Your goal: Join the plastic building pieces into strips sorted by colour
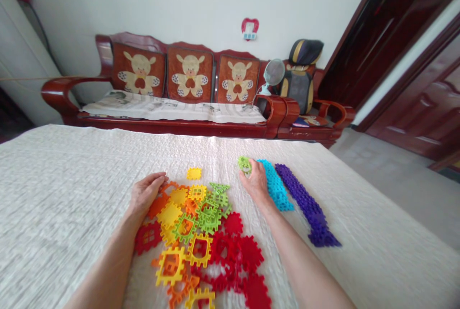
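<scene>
My right hand (255, 182) is closed on a light green interlocking plastic piece (244, 163), just left of a stack of light blue pieces (275, 187). My left hand (145, 195) rests at the left edge of a loose pile, fingers stretched out beside some orange pieces (157, 206). Between my arms lie several notched-edge pieces: yellow pieces (169, 215), green pieces (210, 218) and red pieces (251, 254), partly overlapping. A single yellow square (194, 173) sits apart beyond the pile.
A long row of purple pieces (305, 199) lies right of the blue ones on the cream tablecloth (72, 179). Past the table's far edge stands a wooden sofa (172, 124) with bear cushions (190, 74). A small fan (273, 73) is by its right arm.
</scene>
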Tool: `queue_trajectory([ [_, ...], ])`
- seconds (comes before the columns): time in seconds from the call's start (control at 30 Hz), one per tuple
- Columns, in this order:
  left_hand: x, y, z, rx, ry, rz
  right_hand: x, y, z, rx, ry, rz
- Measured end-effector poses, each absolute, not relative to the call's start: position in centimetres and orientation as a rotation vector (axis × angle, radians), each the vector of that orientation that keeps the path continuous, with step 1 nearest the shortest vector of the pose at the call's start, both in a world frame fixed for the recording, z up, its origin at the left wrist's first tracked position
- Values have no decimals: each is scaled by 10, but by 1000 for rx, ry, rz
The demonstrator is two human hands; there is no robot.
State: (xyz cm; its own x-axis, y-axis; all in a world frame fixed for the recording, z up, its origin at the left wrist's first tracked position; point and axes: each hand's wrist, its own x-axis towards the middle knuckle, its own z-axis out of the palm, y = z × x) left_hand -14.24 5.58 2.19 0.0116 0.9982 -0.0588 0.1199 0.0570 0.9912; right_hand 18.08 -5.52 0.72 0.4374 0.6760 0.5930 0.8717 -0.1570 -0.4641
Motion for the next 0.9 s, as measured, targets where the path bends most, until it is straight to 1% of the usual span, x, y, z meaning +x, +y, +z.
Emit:
queue_trajectory([
  [0.27,-146,66,8,1293,1308,1067,182,-39,-1,-1900,-1265,-375],
  [0.43,-144,61,13,1296,1327,1071,184,-38,-3,-1852,-1292,-420],
  [0.7,-141,59,15,1275,1343,1077,180,-37,-1,-1922,-1243,-433],
  [0.9,-141,59,15,1243,1330,1082,179,-50,7,-1792,-1420,-515],
])
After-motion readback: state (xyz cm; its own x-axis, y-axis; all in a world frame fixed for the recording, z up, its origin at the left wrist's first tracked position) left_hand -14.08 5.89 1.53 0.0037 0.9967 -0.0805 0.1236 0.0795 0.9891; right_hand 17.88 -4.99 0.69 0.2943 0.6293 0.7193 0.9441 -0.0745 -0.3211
